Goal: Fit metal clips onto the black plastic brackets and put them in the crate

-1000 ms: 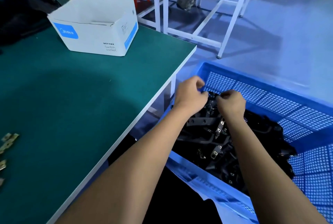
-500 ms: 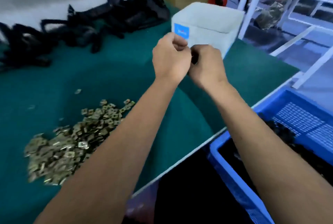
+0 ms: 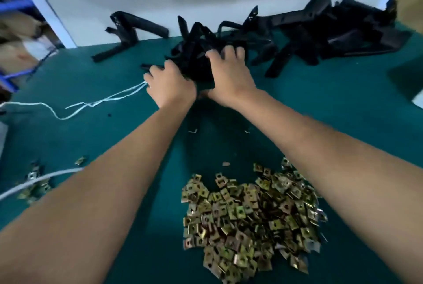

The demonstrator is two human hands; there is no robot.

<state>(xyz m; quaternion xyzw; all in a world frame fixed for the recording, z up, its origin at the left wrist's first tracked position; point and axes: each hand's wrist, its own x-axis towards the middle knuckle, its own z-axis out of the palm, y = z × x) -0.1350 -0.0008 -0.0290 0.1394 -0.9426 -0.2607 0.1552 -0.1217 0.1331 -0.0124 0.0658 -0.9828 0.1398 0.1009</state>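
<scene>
Both hands are now reaching into the black brackets [image 3: 201, 55] heaped at the table's far edge: left hand [image 3: 170, 85] and right hand [image 3: 230, 77] are grasping them. Half a second earlier they were pinched together mid-air. Clips [image 3: 251, 215] are lying near; crate out of view. New cycle starting.

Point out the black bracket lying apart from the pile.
The far-left bracket, leaning against the wall; the other brackets are heaped together to its right.
</scene>
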